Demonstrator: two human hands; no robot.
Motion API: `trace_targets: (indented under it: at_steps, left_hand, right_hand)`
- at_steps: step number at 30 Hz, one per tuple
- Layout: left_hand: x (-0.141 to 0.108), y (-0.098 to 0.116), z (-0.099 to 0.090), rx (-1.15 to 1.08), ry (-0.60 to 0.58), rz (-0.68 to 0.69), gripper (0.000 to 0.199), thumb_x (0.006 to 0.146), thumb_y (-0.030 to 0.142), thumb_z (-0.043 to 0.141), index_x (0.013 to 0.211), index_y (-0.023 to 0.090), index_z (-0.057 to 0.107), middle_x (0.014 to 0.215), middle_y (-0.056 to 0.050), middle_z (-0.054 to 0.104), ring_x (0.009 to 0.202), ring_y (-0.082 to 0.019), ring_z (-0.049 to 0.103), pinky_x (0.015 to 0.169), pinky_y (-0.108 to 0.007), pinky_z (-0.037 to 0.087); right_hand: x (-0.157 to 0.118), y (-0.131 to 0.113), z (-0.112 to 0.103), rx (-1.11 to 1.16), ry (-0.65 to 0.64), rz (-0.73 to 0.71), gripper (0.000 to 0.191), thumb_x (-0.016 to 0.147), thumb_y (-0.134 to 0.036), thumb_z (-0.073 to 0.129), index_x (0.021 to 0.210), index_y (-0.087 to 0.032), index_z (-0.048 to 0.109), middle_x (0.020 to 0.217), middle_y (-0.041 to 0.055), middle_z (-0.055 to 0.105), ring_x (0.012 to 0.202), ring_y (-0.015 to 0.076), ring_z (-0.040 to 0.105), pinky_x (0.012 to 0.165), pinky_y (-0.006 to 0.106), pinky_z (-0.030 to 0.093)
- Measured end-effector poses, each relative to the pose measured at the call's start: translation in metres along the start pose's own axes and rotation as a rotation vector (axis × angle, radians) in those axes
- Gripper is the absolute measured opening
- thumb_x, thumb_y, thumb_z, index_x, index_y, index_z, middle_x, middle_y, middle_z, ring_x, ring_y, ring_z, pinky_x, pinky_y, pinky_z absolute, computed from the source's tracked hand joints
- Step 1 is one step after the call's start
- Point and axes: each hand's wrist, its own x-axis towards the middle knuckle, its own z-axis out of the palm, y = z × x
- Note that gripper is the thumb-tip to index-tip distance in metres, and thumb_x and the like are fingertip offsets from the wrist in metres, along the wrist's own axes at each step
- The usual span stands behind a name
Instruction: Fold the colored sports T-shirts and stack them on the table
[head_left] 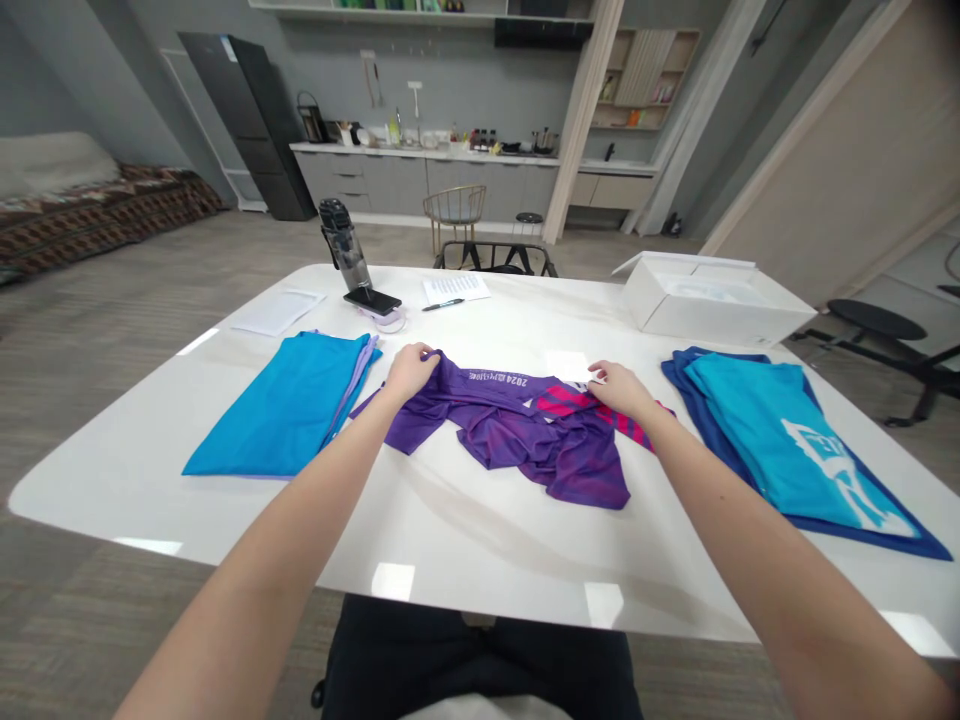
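Observation:
A purple shirt (510, 430) with pink stripes and white lettering lies crumpled across the middle of the white table (450, 540). My left hand (411, 372) pinches its far left edge. At the far right edge, by the striped part, my right hand (621, 388) grips the cloth between thumb and fingers. The fabric between both hands is drawn fairly straight, while the near part bunches in folds. To the left sits a folded blue garment pile (289, 400) with a lilac layer showing. Another pile of folded blue shirts (780, 430), the top one with a white print, lies to the right.
A white open box (697, 300) stands at the back right. Toward the back left are a dark bottle (345, 245), a phone (373, 300), papers (277, 312) and a pen (443, 305). Chairs (495, 258) stand beyond the table.

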Motion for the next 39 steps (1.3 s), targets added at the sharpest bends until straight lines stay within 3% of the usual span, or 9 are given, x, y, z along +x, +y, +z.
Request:
trace_targets:
  at_steps: [5,10,17,21,24,28,31,35,39]
  left_hand:
    - [-0.009,-0.011,0.016,0.316,-0.102,0.303,0.065,0.085,0.017,0.053,0.148,0.030,0.048,0.151,-0.011,0.050,0.138,-0.033,0.045,0.112,-0.057,0.035]
    - [-0.003,-0.017,0.018,0.397,-0.178,0.558,0.053,0.088,0.009,0.042,0.130,0.034,0.064,0.149,-0.005,0.053,0.144,-0.027,0.039,0.122,-0.060,0.017]
    - [0.026,-0.023,0.024,0.198,-0.179,0.434,0.020,0.096,0.030,0.048,0.095,0.024,0.067,0.114,-0.005,0.071,0.118,-0.025,0.059,0.121,-0.062,0.013]
    - [0.053,-0.008,0.017,-0.033,-0.033,0.343,0.029,0.100,0.042,0.044,0.104,0.022,0.064,0.095,-0.004,0.072,0.091,-0.020,0.064,0.107,-0.042,0.041]
    - [0.086,0.018,0.015,-0.065,0.108,0.263,0.032,0.100,0.043,0.043,0.110,0.021,0.064,0.099,-0.007,0.072,0.094,-0.022,0.064,0.092,-0.035,0.047]
    - [0.119,0.061,0.025,0.120,0.263,0.091,0.038,0.101,0.033,0.040,0.133,0.021,0.055,0.128,-0.015,0.063,0.123,-0.030,0.055,0.102,-0.045,0.041]
    - [0.108,0.080,0.039,0.302,0.266,0.134,0.049,0.099,0.032,0.041,0.147,0.021,0.043,0.146,-0.019,0.049,0.137,-0.034,0.043,0.110,-0.050,0.034]
    - [0.057,0.079,0.059,0.442,-0.039,0.271,0.037,0.098,0.034,0.041,0.126,0.020,0.060,0.125,-0.016,0.062,0.119,-0.032,0.057,0.102,-0.048,0.044]
    - [0.016,0.070,0.074,0.501,-0.235,0.147,0.048,0.099,0.047,0.039,0.130,0.017,0.060,0.134,-0.020,0.059,0.126,-0.036,0.055,0.101,-0.053,0.048]
  right_hand:
    - [-0.003,-0.020,0.018,-0.075,-0.031,-0.450,0.066,0.073,-0.019,0.064,0.138,-0.026,0.059,0.147,0.0136,0.048,0.136,0.0349,0.045,0.109,0.051,0.041]
    - [-0.012,-0.016,0.015,-0.001,-0.172,-0.665,0.052,0.070,-0.019,0.069,0.121,-0.029,0.071,0.148,0.0099,0.047,0.137,0.0333,0.045,0.114,0.048,0.038]
    - [-0.002,-0.018,0.016,0.351,-0.151,-0.479,0.029,0.091,-0.046,0.059,0.090,-0.021,0.075,0.114,0.0102,0.068,0.107,0.0272,0.063,0.099,0.041,0.048]
    - [0.026,-0.024,-0.004,0.518,-0.015,-0.249,0.047,0.095,-0.061,0.049,0.083,-0.019,0.067,0.075,0.0034,0.065,0.071,0.0195,0.059,0.071,0.032,0.048]
    - [0.070,-0.028,-0.013,0.468,0.149,-0.190,0.049,0.094,-0.063,0.048,0.084,-0.018,0.066,0.075,0.0050,0.065,0.074,0.0209,0.059,0.072,0.032,0.046]
    - [0.126,-0.042,0.000,0.184,0.330,0.019,0.045,0.097,-0.054,0.046,0.112,-0.017,0.067,0.109,0.0153,0.067,0.101,0.0315,0.059,0.088,0.045,0.047]
    - [0.131,-0.056,0.019,-0.010,0.386,0.051,0.050,0.097,-0.048,0.049,0.137,-0.020,0.054,0.138,0.0202,0.051,0.124,0.0384,0.048,0.098,0.057,0.042]
    - [0.092,-0.068,0.037,-0.126,0.243,-0.114,0.039,0.098,-0.046,0.048,0.125,-0.021,0.062,0.133,0.0182,0.054,0.123,0.0365,0.049,0.101,0.058,0.043]
    - [0.060,-0.064,0.046,-0.118,0.022,-0.089,0.050,0.096,-0.061,0.047,0.125,-0.025,0.066,0.136,0.0154,0.057,0.122,0.0369,0.053,0.102,0.063,0.043]
